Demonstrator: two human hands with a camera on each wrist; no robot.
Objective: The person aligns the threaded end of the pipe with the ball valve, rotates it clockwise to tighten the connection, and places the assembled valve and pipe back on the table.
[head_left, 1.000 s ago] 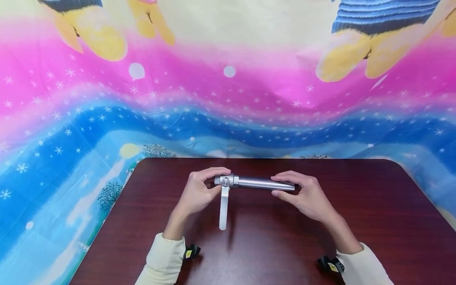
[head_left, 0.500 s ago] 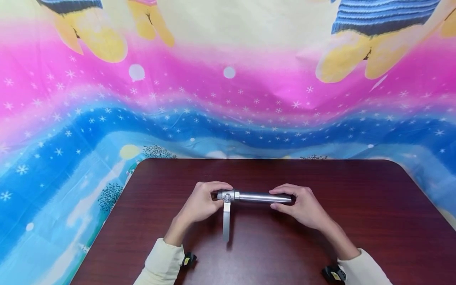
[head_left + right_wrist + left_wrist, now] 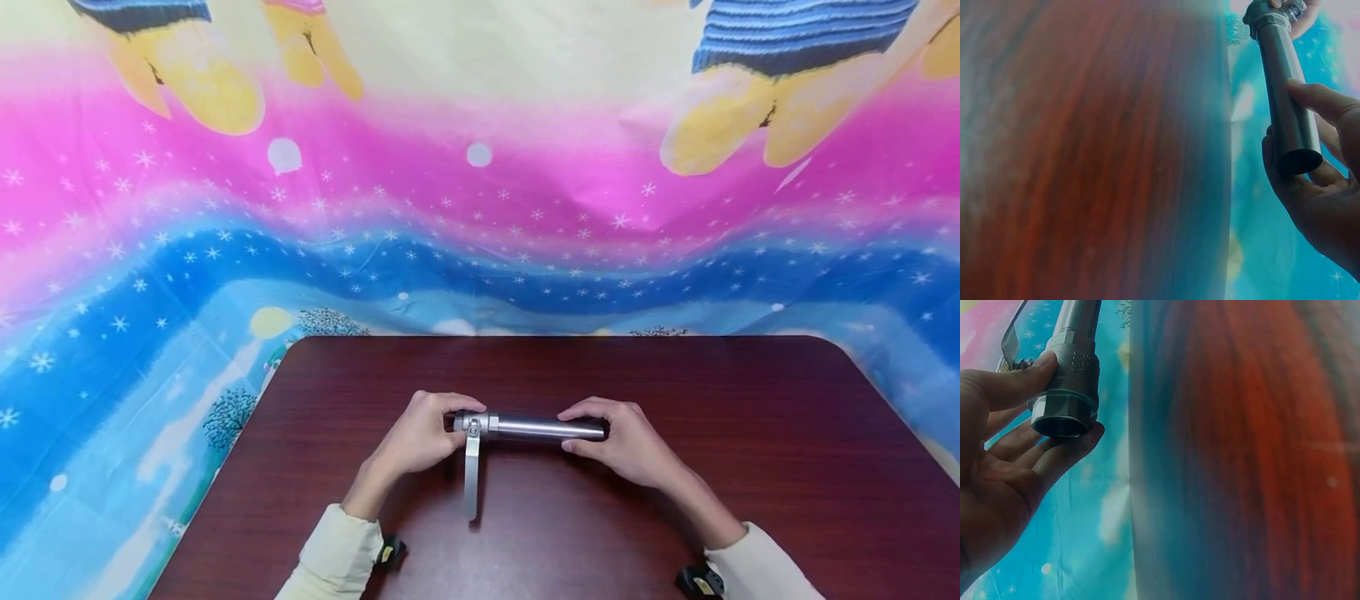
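Note:
A steel ball valve with a long flat lever handle is joined to a shiny metal pipe. My left hand pinches the valve body between thumb and fingers; the left wrist view shows the valve's hexagonal open end pointing toward the wrist. On the other side, my right hand grips the pipe near its free end, thumb on one side and fingers on the other in the right wrist view. The pipe lies level across both hands, low over the table, with the lever toward the person.
A dark reddish-brown wooden table with rounded far corners lies under the hands. Behind it hangs a colourful printed cloth. Small black devices are strapped at both wrists, beside pale sleeves.
Both hands have brought the valve and pipe lower and nearer the person. The pipe has shifted slightly left, and the lever has swung down, appearing more edge-on. Both grips stay the same.

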